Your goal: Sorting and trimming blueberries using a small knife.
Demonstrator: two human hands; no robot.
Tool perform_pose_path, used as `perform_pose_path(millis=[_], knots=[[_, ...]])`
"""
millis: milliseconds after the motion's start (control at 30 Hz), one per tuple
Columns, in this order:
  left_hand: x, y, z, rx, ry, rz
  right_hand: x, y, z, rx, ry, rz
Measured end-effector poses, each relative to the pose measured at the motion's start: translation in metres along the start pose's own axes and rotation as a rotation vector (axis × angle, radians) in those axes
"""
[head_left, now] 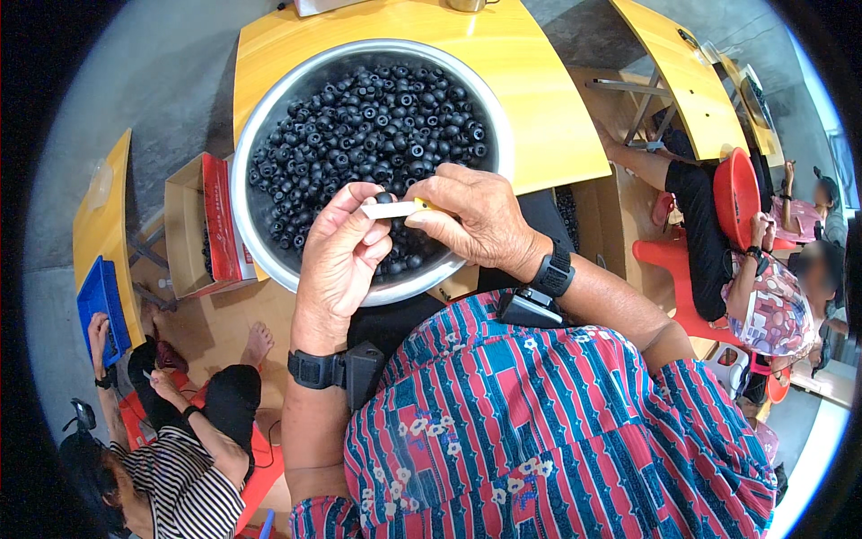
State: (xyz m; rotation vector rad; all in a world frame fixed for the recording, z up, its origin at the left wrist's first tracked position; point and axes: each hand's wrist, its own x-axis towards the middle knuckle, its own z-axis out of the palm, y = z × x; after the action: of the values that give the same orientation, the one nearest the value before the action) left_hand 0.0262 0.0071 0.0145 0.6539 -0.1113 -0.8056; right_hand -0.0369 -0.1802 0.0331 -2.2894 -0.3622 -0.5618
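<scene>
A small black round piece (384, 198) is pinched between the thumb and fingers of my left hand (343, 247), over the near part of a large metal bowl (505, 153). My right hand (480, 216) is closed round the yellow handle of a small knife (388, 211). Its pale blade lies against the near side of the piece, beside my left thumb. The bowl holds a heap of similar black pieces (373, 126), many with a hole in one end.
The bowl rests at the near edge of a yellow table (557, 117). An open cardboard box (187, 225) stands on the left. A person in stripes sits left near a blue tray (101, 301). At right, another person sits by a red basin (736, 198).
</scene>
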Motion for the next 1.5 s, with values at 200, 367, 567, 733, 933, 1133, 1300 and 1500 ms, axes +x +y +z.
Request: perform_pose_path(millis=[200,367,567,733,933,1133,1300,1500], knots=[[0.000,-0.001,0.001,0.009,-0.010,0.013,0.000,0.001,-0.001,0.001,0.005,-0.003],[0.001,-0.002,0.000,-0.006,-0.035,0.007,0.000,0.002,-0.001,-0.008,0.007,-0.014],[0.002,-0.002,-0.001,-0.028,-0.062,0.015,0.001,0.003,-0.001,-0.006,-0.003,0.003],[0.004,-0.003,-0.012,-0.055,-0.154,0.023,0.005,0.008,0.005,0.067,0.104,0.194],[0.005,-0.001,-0.007,-0.050,-0.125,0.044,0.006,0.009,0.004,0.128,0.079,0.169],[0.005,-0.002,-0.005,-0.050,-0.127,0.009,0.001,0.011,-0.002,0.266,0.084,0.075],[0.006,-0.006,-0.009,-0.031,-0.061,0.039,0.002,0.009,0.004,0.126,0.002,-0.026],[0.005,-0.005,-0.005,0.002,-0.027,0.043,-0.001,0.006,0.002,-0.014,-0.015,-0.082]])
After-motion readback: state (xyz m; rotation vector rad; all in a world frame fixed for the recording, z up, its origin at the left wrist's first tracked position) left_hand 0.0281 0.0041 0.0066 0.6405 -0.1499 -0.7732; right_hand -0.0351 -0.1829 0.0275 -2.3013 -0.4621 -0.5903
